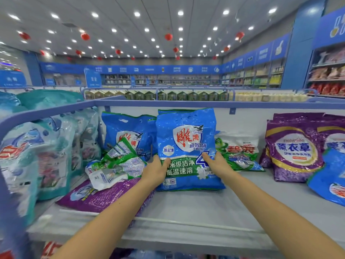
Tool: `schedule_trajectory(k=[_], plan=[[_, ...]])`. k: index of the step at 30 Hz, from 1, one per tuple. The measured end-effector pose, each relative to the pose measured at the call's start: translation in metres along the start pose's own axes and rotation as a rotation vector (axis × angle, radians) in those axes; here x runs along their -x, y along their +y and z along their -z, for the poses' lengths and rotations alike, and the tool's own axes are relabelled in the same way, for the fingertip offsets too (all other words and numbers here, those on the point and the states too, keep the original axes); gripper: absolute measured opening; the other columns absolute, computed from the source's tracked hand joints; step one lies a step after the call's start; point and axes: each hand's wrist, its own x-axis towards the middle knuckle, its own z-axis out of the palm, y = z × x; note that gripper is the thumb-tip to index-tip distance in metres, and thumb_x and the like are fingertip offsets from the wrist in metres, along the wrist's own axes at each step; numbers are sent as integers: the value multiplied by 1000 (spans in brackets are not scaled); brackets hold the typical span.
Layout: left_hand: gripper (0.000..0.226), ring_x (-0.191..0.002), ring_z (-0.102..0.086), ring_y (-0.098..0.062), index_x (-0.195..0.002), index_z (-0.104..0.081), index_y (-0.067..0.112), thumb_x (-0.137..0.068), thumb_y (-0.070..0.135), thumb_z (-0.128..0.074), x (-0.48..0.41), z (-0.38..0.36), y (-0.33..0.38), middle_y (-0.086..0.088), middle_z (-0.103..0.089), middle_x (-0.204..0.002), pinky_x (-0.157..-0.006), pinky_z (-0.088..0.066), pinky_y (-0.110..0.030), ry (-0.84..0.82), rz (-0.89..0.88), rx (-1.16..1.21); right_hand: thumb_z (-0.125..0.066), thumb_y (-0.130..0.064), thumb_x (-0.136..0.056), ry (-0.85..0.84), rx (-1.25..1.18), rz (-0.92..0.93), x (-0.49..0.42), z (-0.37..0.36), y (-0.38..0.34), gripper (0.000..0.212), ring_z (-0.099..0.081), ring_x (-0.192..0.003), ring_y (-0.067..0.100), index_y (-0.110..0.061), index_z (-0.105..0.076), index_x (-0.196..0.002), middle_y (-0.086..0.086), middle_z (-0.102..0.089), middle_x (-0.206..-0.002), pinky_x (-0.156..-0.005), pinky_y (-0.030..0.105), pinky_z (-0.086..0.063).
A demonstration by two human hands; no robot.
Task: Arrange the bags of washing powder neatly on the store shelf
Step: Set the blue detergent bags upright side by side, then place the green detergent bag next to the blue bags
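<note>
Holding a blue bag (186, 146) of washing powder upright on the shelf (186, 208), both arms reach in from below. Left grip (155, 171) clasps the bag's lower left edge, thumb laid across the green band on the front. Right grip (217, 163) clasps the lower right edge the same way, thumb on the front, fingers hidden behind the bag. The bag's bottom rests on the shelf board; its top reaches almost to the blue rail (168, 104) along the back.

Behind it to the left: a second blue bag (127, 131) of the same print, upright, partly overlapped by the held one.

Left front: a crumpled green-and-white bag (119, 163) lying askew on top of a purple bag (97, 197), which lies flat near the shelf's front edge. The left forearm passes over this purple bag.

Far left: a row of teal bags (52, 156) standing upright, blurred.

Right of the held bag: another green-and-white bag (239, 152), leaning back, just beside the right grip.

Further right: upright purple bags (293, 152), stacked one behind another, and a blue bag (328, 182) leaning against them at the frame edge.

Background: store aisles, blue signage, red lanterns (168, 37) hanging from the ceiling.
</note>
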Motion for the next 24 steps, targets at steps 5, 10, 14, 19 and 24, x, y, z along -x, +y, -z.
schedule_trajectory(k=[5, 10, 14, 19, 24], plan=[[39, -108, -52, -36, -111, -46, 1, -97, 38, -42, 3, 1, -1, -20, -57, -117, -81, -40, -37, 72, -95, 28, -48, -47, -91, -5, 9, -46, 0, -4, 8, 64, -47, -122, 29, -9, -31, -139, 10, -47, -138, -102, 37, -38], [41, -103, -57, -32, -111, -51, 6, -94, 43, -45, 3, 19, -16, -15, -60, -112, -87, -49, -44, 29, -60, 236, -58, -36, -89, 195, -9, 9, 19, 8, -9, 69, -40, -127, 31, -4, -24, -140, 15, -39, -142, -101, 41, -36], [24, -90, -62, -28, -98, -55, 11, -95, 33, -46, 12, 58, -44, -10, -63, -95, -81, -53, -45, 98, -101, 395, -60, -20, -87, 580, 170, 424, 51, 1, -33, 45, -44, -117, 24, -8, -43, -127, 9, -49, -126, -97, 39, -38], [20, -79, -64, -20, -92, -60, 10, -96, 26, -49, 29, 106, -88, -11, -66, -88, -63, -52, -29, 210, -67, 535, -58, -9, -87, 188, 140, 733, 82, -58, -70, 25, -53, -95, 14, -12, -57, -111, -1, -58, -107, -85, 32, -46], [18, -76, -62, -18, -78, -59, 20, -93, 15, -52, 48, 125, -119, -3, -65, -77, -69, -48, -30, 312, -100, 511, -57, -21, -90, -174, 397, 955, 97, -132, -93, 20, -55, -92, 15, -14, -62, -108, -3, -61, -102, -80, 32, -45]])
